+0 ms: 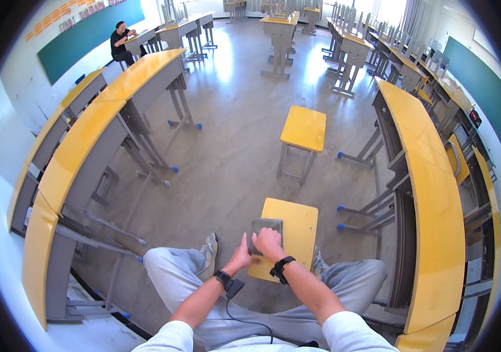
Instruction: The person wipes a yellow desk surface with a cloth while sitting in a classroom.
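Note:
A dark grey-green square slab or flat box rests on the left part of a yellow wooden stool seat between my knees. My left hand grips its left near corner, index finger pointing forward along the side and thumb at the near edge. Over the slab's top lies my right hand, its fingers curled and the back of the hand towards me. Whether something small sits inside those curled fingers is hidden. Both wrists wear black bands; a cable hangs from a small box at the left one.
A second yellow stool stands on the floor ahead. Rows of yellow-topped desks line the left and right. At a far left desk sits a person in black. Stools are stacked upside down on far desks.

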`<state>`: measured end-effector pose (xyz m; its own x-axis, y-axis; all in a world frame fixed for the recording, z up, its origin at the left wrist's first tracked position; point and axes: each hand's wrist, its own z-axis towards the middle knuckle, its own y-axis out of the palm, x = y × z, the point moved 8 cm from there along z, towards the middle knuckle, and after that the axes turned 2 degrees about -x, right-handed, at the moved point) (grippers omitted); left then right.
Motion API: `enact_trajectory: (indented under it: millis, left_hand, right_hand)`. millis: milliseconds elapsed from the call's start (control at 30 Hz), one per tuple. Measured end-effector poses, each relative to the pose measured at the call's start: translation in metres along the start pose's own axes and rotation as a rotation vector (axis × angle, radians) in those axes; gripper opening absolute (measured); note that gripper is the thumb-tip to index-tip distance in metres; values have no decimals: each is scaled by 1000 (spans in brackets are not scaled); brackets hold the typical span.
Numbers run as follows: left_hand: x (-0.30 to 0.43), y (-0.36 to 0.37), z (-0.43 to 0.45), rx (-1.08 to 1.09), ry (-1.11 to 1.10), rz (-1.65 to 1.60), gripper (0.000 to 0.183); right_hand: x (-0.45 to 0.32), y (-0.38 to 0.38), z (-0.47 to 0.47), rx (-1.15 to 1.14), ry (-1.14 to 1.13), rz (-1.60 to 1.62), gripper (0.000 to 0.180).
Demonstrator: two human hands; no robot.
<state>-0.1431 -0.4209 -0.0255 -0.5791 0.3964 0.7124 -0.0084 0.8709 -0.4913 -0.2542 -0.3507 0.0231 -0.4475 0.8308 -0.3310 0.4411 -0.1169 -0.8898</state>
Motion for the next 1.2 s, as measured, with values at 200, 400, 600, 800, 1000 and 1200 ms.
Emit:
enact_trajectory:
  millis: [200,400,600,800,1000,1200]
  left_hand:
    - [-14,3,4,-32,10,66,120]
    - [-21,-50,42,136,36,-60,81]
    - [-10,-72,43,299,88,-153,43]
    - [-14,-50,44,205,96,-217,39]
    - [-24,-44,53,207,86,-227,37]
    - [-10,-37,40,185,90,-147,40]
  right_hand:
    - [-1,-27,26,197,-81,-41,40]
    - [-2,-13,24,150,-3,-62,37]
    - [-7,3,-5,88,-13,29,39]
    - [-22,21,-40,-37,-95,-45,38]
    - [-32,39,-76,-56,-226,-79,37]
    - [-39,57,-101,-129,-358,-125,24]
